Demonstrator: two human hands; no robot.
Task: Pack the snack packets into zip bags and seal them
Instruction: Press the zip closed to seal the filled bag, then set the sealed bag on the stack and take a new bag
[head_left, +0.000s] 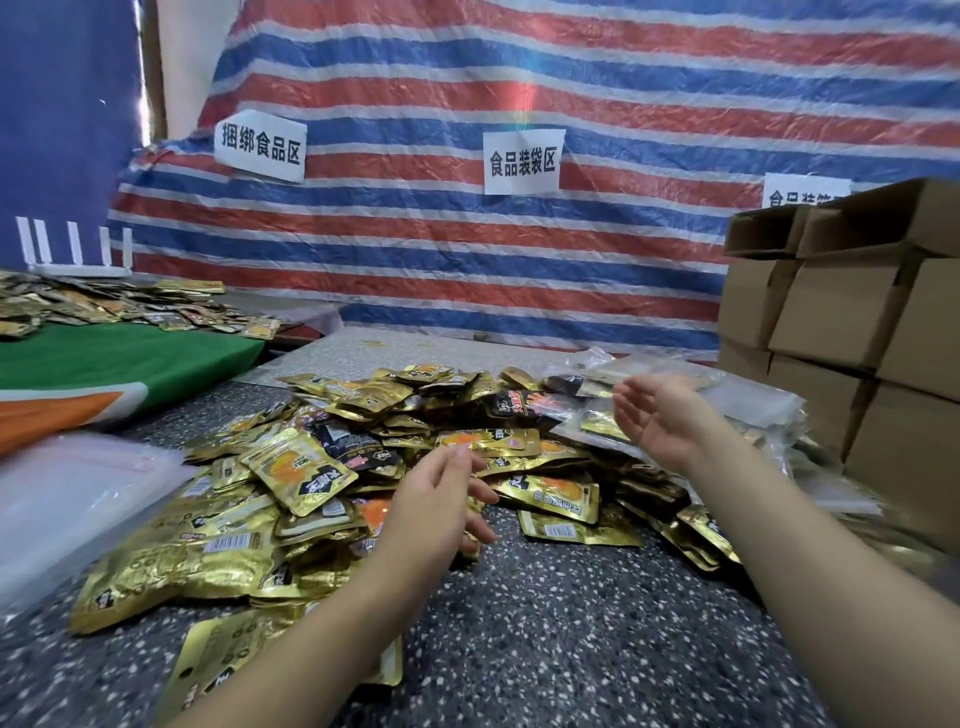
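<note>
Honestly, the job looked barely dented at this point. A big loose heap of gold snack packets (322, 467) was sprawled across the speckled table (545, 623), and that was clearly the bulk of what was left to pack. Over on the right there was a pile of filled zip bags (748, 400), clear plastic with gold packets showing through, so some were done, though I couldn't tell if their seals were pressed shut. On the left edge sat a stack of what looked like empty zip bags (67, 499), too blurry to be sure.

Neither hand had anything in it. The left hand (441, 499) was low over the near edge of the heap, fingers loosely spread, right above the packets and maybe brushing one, hard to say. The right hand (660, 415) was up with fingers relaxed and nothing gripped, hovering just beside the filled bags, the heap below and to its left.

My guess was this sat between bags: one set aside, next batch of packets not yet grabbed. Cardboard boxes (841, 312) were stacked at the far right.
</note>
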